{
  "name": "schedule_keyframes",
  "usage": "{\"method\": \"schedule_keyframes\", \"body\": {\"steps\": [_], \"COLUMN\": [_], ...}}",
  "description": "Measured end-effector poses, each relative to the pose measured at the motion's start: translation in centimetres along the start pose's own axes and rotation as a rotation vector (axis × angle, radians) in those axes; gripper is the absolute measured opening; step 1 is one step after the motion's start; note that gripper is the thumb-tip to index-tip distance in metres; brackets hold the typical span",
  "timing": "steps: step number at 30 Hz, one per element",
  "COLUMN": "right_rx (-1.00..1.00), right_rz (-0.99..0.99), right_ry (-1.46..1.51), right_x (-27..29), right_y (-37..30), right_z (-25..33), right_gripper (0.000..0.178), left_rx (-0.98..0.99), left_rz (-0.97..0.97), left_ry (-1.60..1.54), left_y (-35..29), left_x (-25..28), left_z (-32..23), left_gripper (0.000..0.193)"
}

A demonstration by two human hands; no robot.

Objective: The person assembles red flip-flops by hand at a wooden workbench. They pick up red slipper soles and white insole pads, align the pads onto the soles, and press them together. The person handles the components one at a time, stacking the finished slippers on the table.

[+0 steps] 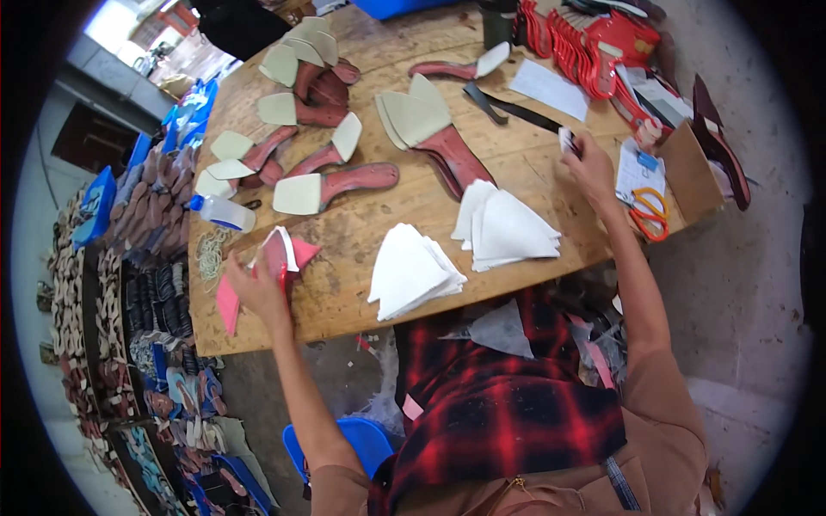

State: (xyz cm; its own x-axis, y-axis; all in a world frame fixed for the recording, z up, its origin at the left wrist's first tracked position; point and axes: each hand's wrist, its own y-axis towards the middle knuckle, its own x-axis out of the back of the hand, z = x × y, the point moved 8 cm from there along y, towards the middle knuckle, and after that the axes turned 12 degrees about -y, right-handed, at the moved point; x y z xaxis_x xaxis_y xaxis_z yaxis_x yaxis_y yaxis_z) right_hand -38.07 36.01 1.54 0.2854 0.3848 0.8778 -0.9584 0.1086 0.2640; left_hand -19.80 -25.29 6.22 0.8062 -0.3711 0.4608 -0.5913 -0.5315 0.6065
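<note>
- Left hand [258,288] sits at the lower left of the frame, at the near edge of the wooden table [516,163]. Fingers are closed on a red-pink sole piece [280,258] with a white lining on it.
- Long axis of the sole piece runs roughly up-right from the palm, its tip toward the frame centre. A loose pink scrap [227,303] lies just left of the wrist, at the table edge.
- Right hand [590,165] is stretched out to the upper right of the frame, well apart from the left. Fingertips pinch a small white-and-dark object [568,140]; too small to tell what it is.
- A dark flat tool [509,107] lies just left of and above that hand, long axis running up-left to down-right, its near end almost touching the pinched object.
- Between the hands: two stacks of white triangular cut pieces, left stack [411,271] in the lower centre, right stack [508,225] just up-right of it.
- Left stack is nearer the left hand; right stack lies below-left of the right hand, within closer reach of that one.
- Orange-handled scissors [647,211] lie just right of the right forearm, by a cardboard box [688,168].
- Dark red soles with beige toe pieces [344,185] fan across the upper left of the frame, up-right of the left hand. A clear plastic bottle [222,211] lies directly above that hand.
</note>
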Motion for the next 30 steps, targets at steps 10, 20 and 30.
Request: {"method": "schedule_keyframes", "body": {"steps": [10, 20, 30], "right_rx": [-0.519, -0.373, -0.230], "right_rz": [0.517, 0.794, 0.671], "right_ry": [1.724, 1.692, 1.197], "right_x": [-0.6, -4.4, -6.5], "right_y": [-13.8, -16.4, -16.2], "right_z": [10.2, 13.7, 13.8], "right_gripper": [0.014, 0.017, 0.013], "left_rx": [-0.100, -0.281, -0.558], "left_rz": [0.460, 0.218, 0.252], "left_ry": [-0.478, 0.060, 0.015], "left_y": [-1.9, 1.6, 3.8], "left_x": [-23.6, -26.0, -28.5], "left_z": [-18.1, -20.2, -22.6], "left_gripper": [0.047, 0.068, 0.060]}}
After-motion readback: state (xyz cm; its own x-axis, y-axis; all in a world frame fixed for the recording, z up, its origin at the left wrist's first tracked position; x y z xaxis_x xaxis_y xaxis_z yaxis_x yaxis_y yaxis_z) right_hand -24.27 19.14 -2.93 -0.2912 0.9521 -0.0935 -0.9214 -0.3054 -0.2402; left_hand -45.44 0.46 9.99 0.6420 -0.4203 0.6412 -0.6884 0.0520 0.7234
